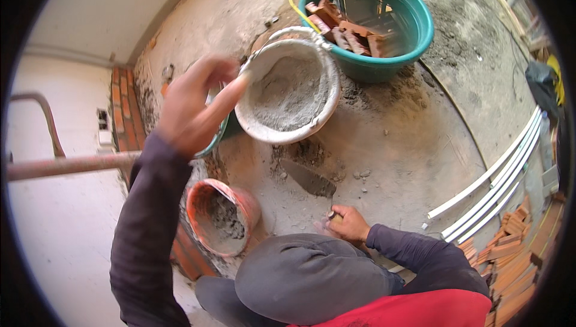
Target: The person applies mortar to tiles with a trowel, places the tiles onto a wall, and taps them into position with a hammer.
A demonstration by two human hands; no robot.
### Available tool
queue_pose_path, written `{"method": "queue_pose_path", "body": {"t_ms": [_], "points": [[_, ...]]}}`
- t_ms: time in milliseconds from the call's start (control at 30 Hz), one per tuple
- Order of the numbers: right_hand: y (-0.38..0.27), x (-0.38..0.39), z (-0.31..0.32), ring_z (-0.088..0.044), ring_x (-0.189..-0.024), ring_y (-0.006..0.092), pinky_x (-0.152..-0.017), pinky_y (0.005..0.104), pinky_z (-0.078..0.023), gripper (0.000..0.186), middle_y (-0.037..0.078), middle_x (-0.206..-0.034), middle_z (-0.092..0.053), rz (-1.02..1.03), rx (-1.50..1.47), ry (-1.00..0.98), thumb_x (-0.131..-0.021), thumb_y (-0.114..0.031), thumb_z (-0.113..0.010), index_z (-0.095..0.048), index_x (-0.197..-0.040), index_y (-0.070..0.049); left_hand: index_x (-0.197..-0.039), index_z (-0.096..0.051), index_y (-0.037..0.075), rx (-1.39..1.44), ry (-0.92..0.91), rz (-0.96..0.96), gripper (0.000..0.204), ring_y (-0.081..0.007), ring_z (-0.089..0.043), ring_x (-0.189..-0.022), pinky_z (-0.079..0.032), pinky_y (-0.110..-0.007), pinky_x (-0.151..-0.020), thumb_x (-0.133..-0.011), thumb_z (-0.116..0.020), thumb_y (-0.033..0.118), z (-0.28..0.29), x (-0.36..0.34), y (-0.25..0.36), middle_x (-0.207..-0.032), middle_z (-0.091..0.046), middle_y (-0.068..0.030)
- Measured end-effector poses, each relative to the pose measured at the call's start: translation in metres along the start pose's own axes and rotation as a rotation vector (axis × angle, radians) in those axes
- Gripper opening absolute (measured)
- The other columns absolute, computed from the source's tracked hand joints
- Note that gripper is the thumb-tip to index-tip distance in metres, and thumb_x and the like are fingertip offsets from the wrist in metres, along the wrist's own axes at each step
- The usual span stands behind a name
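Note:
Motion blurs my left hand (195,96), raised at the left rim of a white bucket (288,99) of grey powdery mix, its thumb and fingers apart; whether it touches the rim I cannot tell. A teal container (215,138) is partly hidden behind that hand. Low in front of me, beside my grey-trousered knee, my right hand (351,225) is closed on the handle of a trowel (309,177), its blade pointing up-left over the dusty floor. An orange bucket (249,213) with wet grey mortar stands to the left of the trowel.
A large green tub (375,69) holds water and broken bricks, with a yellow hose over its rim. White pipes (480,195) and brick pieces (510,240) lie at right. A metal tube (72,165) crosses before the left wall, near low brickwork (126,111).

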State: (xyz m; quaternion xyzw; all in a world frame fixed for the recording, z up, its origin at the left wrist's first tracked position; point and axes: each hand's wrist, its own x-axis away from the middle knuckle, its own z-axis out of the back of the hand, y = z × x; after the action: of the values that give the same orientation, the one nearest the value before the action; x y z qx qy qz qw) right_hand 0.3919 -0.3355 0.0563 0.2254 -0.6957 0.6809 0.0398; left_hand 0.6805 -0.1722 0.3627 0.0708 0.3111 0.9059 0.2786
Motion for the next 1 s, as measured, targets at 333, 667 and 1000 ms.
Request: {"method": "queue_pose_path", "body": {"t_ms": [333, 667, 1000], "points": [[0.009, -0.009, -0.023, -0.058, -0.060, 0.0310, -0.061, 0.0369, -0.047, 0.026, 0.018, -0.070, -0.060, 0.220, -0.084, 0.079, -0.080, -0.026, -0.072, -0.064, -0.089, -0.003, -0.121, -0.062, 0.005, -0.571, -0.355, -0.360, 0.046, -0.0324, -0.067, -0.105, -0.051, -0.042, -0.094, -0.084, -0.071, 0.031, -0.138, -0.207, 0.020, -0.115, -0.068, -0.0189], [0.021, -0.009, -0.022, -0.069, -0.078, 0.0389, -0.073, 0.0400, -0.053, 0.046, 0.025, -0.084, -0.068, 0.054, -0.094, 0.027, -0.079, -0.032, -0.074, -0.067, -0.108, 0.004, -0.122, -0.065, 0.008, -0.622, -0.559, -0.393, 0.040, -0.0328, -0.069, -0.100, -0.053, -0.041, -0.091, -0.083, -0.069, 0.018, -0.166, -0.236, 0.012, -0.105, -0.071, -0.0178], [0.023, -0.011, -0.022, -0.068, -0.080, 0.0384, -0.074, 0.0391, -0.052, 0.043, 0.024, -0.089, -0.067, 0.055, -0.076, -0.017, -0.079, -0.031, -0.073, -0.068, -0.108, 0.001, -0.098, -0.062, -0.001, -0.442, -0.123, -0.260, 0.033, -0.0432, -0.066, -0.082, -0.050, -0.049, -0.073, -0.102, -0.049, 0.030, -0.159, -0.248, -0.004, -0.084, -0.065, -0.0288]]}}
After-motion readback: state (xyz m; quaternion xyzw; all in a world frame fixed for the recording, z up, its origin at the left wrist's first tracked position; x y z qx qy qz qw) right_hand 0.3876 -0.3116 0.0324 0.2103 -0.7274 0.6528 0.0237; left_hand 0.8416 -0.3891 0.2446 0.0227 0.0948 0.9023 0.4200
